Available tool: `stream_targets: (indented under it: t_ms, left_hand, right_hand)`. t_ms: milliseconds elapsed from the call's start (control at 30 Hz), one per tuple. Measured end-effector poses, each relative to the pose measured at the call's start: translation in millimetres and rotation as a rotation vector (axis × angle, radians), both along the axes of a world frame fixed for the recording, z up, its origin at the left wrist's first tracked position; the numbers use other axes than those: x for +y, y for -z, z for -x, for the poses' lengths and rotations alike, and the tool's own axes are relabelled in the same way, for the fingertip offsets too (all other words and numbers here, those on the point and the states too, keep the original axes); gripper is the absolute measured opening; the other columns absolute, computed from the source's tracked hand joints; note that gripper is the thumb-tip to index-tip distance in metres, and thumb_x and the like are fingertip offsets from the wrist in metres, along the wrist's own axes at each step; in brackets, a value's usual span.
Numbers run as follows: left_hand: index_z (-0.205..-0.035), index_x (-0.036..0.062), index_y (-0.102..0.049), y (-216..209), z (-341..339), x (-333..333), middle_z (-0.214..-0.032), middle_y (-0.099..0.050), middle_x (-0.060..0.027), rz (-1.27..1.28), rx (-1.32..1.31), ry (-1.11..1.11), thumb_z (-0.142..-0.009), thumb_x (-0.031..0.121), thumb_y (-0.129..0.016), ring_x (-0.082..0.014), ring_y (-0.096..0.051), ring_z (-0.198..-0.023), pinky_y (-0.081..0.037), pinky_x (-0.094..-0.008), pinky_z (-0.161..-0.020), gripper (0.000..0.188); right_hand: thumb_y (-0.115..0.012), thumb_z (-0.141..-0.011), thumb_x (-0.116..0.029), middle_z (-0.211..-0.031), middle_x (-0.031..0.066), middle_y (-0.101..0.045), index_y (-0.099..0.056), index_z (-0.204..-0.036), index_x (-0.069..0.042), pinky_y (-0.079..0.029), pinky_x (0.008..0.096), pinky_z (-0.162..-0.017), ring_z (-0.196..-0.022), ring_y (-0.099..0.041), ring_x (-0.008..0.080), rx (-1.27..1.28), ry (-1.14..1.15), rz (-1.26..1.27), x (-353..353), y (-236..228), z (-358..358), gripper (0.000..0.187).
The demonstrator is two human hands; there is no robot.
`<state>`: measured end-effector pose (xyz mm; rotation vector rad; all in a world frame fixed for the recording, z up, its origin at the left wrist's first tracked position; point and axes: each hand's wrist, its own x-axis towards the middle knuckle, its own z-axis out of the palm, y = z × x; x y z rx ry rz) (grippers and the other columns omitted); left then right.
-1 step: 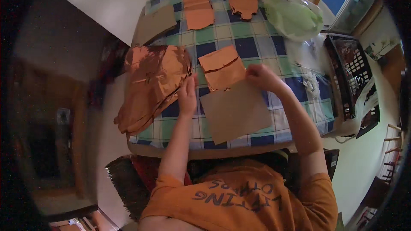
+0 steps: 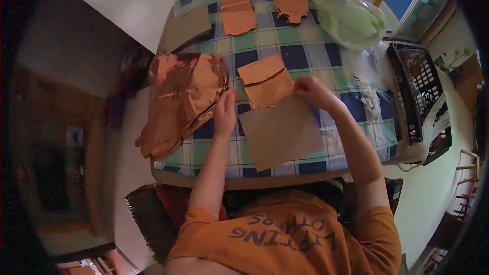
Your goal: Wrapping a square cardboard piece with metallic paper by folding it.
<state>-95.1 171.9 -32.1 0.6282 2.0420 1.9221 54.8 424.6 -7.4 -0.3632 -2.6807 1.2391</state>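
A small, shiny copper-coloured sheet (image 2: 270, 91) lies on the checked cloth, with a dark slit or fold edge across its upper part. Its right edge meets the curled fingers of my right hand (image 2: 311, 92), which appear to pinch it. Under its near end is a flat grey-brown square board (image 2: 282, 135). My left hand (image 2: 225, 113) is held with its fingers stretched out, between that sheet and a larger pile of copper-coloured sheets (image 2: 188, 91). Its fingertips are near the pile's right edge; whether they touch it I cannot tell.
The checked cloth (image 2: 295, 56) covers a bed-like surface. Toward the back lie more copper-coloured cut pieces (image 2: 238, 12), a brown flat board (image 2: 191, 28) and a pale green plastic bag (image 2: 349, 23). A black basket (image 2: 415, 81) and a bunched white cord (image 2: 371, 103) are at the right.
My left hand has shifted very slightly to the right. My right hand and the small copper-coloured sheet look almost unchanged.
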Motion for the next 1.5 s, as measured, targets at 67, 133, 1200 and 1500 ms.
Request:
stream_targets:
  t_ms: [67, 133, 1200, 1500]
  left_hand:
    - [-0.12, -0.0034, -0.056, -5, 1, 6, -0.099, -0.066, -0.0101, 0.267, 0.071, -0.018, -0.098, 0.026, -0.052, -0.0169, -0.065, -0.086, -0.051, -0.0291, -0.079, 0.037]
    - [-0.121, -0.0038, -0.055, -7, 8, 13, -0.097, -0.066, -0.011, 0.323, 0.028, -0.003, -0.095, 0.026, -0.056, -0.0172, -0.065, -0.076, -0.051, -0.0285, -0.07, 0.039]
    - [-0.087, 0.0038, -0.068, -5, 33, 37, -0.068, -0.062, 0.001, 0.458, -0.174, 0.217, -0.079, 0.015, -0.074, -0.0056, -0.042, -0.044, -0.027, -0.0242, -0.04, 0.016]
    - [-0.096, -0.0022, -0.067, -26, 17, 34, -0.07, -0.064, -0.0008, 0.394, -0.159, 0.143, -0.081, 0.01, -0.072, -0.0046, -0.042, -0.045, -0.031, -0.023, -0.041, 0.02]
  right_hand:
    - [-0.063, -0.08, -0.012, -0.085, 0.0107, -0.066, -0.065, -0.086, -0.003, -0.049, 0.0333, -0.068, -0.076, -0.063, 0.0219, -0.065, 0.018, 0.028, 1, 4, 4, 0.011]
    - [-0.064, -0.079, -0.012, -0.097, 0.0118, -0.064, -0.065, -0.09, -0.004, -0.049, 0.0365, -0.074, -0.085, -0.062, 0.0246, -0.052, 0.058, -0.062, -4, 6, 8, 0.014]
    - [-0.056, -0.087, -0.022, -0.139, 0.012, -0.046, -0.054, -0.127, -0.013, -0.025, 0.0549, -0.11, -0.134, -0.037, 0.0293, 0.156, 0.125, -0.568, -89, 33, -53, 0.041]
    - [-0.057, -0.086, -0.022, -0.141, 0.0119, -0.043, -0.053, -0.128, -0.013, -0.023, 0.0544, -0.111, -0.136, -0.034, 0.0289, 0.161, 0.12, -0.537, -89, 26, -49, 0.043]
